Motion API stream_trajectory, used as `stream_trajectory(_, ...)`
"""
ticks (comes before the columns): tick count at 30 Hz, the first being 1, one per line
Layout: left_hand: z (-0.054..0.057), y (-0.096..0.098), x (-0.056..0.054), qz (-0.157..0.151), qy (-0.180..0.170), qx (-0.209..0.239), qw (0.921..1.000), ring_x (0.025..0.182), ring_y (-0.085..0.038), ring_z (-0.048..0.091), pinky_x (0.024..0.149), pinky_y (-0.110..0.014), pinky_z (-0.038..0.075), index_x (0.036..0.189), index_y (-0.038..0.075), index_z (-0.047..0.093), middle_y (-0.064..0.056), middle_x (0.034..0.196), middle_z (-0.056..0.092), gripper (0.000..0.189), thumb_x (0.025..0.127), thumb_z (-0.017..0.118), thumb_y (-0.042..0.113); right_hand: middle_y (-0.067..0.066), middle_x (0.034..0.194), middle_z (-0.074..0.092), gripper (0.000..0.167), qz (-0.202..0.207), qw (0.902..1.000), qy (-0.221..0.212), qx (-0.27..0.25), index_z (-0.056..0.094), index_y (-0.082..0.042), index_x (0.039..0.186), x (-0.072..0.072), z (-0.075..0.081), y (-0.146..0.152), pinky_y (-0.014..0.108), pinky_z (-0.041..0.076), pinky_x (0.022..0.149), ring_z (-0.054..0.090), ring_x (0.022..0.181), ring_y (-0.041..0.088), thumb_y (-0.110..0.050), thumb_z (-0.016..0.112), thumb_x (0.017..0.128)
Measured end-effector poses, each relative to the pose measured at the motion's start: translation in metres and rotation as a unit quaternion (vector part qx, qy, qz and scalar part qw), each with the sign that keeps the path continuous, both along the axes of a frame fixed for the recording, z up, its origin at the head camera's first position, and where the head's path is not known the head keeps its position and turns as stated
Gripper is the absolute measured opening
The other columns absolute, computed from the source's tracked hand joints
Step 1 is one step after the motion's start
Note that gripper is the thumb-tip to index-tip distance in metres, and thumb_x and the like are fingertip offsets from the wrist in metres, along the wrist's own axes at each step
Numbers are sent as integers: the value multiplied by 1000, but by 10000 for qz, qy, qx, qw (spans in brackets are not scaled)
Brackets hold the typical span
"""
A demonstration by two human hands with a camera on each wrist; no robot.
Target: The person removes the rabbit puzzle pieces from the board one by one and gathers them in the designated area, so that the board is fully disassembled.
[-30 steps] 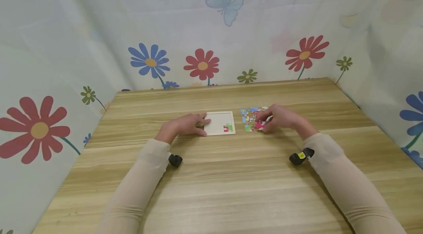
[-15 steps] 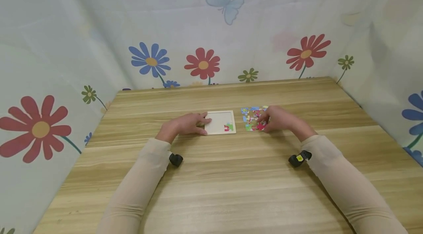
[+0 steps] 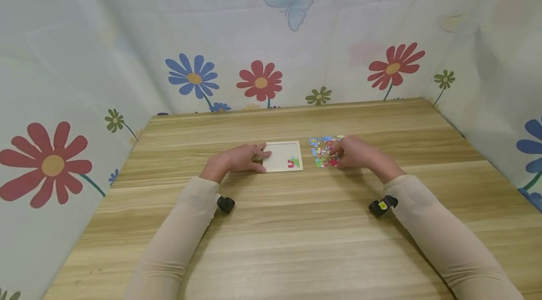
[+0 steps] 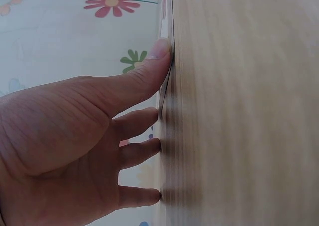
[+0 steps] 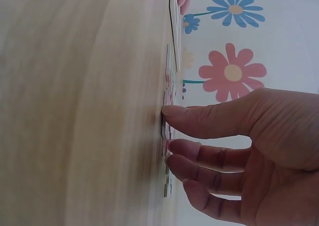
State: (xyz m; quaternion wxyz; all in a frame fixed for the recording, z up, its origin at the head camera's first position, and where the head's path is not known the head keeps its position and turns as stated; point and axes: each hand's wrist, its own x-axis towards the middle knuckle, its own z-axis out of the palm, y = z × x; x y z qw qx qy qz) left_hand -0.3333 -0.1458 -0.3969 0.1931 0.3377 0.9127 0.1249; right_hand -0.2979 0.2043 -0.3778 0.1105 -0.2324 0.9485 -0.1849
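Observation:
A pale wooden puzzle tray (image 3: 277, 163) lies flat on the table, holding a red and green puzzle piece (image 3: 293, 162) in its near right corner. My left hand (image 3: 238, 158) rests on the tray's left side with fingers extended. In the left wrist view the thumb (image 4: 158, 51) presses the tray's edge, and other fingertips touch the table. Right of the tray lies a block of colourful puzzle pieces (image 3: 319, 151). Over its right part, my right hand (image 3: 357, 153) pinches a red puzzle piece (image 3: 333, 162) low at the table between thumb and bent fingers, which partly cover it.
The wood-grain table (image 3: 288, 234) extends around the tray and pieces. A flower-printed curtain (image 3: 224, 22) stands behind the table and along both sides. Black wrist cameras (image 3: 226, 204) sit under both sleeves.
The right fingers have drawn in slightly and settled lower over the red piece at the near right of the block. The left hand and tray stay put; the head view shifts slightly.

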Motion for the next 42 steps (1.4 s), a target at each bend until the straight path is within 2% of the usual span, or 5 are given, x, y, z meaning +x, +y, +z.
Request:
stream_trajectory(10, 0, -1, 1, 82, -50, 2, 10000, 151, -32, 16, 121, -44, 18, 153, 16, 40, -13, 164, 18, 67, 95, 68, 36, 15, 100, 72, 31, -148, 9988, 323, -334, 74, 3, 113, 0, 3, -5, 40, 53, 75, 63, 89, 25, -2, 75, 83)
stream_trajectory(18, 2, 1, 0, 41, -60, -23, 10000, 151, -32, 17, 120, -44, 19, 153, 15, 40, -14, 164, 18, 67, 95, 67, 35, 14, 105, 72, 34, 225, 9947, -109, -998, 71, 3, 118, -10, 5, -56, 37, 55, 77, 67, 89, 26, -1, 72, 85)
stream_trajectory(25, 4, 3, 2, 31, -93, -55, 9999, 150, -32, 19, 120, -44, 21, 153, 14, 40, -15, 164, 18, 67, 95, 67, 36, 20, 120, 67, 46, 152, 9991, -311, -233, 66, 3, 127, -22, -1, -99, 40, 51, 95, 62, 113, 30, 0, 75, 81)
stream_trajectory(35, 1, 3, 3, 8, -146, -21, 9999, 150, -32, 19, 120, -43, 22, 152, 14, 41, -16, 163, 18, 67, 95, 68, 35, 17, 113, 69, 48, 257, 9972, -647, 272, 64, 2, 130, -19, 1, -108, 36, 53, 90, 64, 102, 23, -6, 76, 85)
stream_trajectory(42, 3, 3, 3, 62, -174, -9, 9998, 150, -31, 19, 120, -42, 22, 152, 14, 41, -16, 163, 18, 67, 95, 67, 36, 12, 102, 69, 33, 404, 9979, -454, 245, 70, 4, 114, -21, 1, -106, 35, 53, 85, 62, 93, 21, -8, 79, 84)
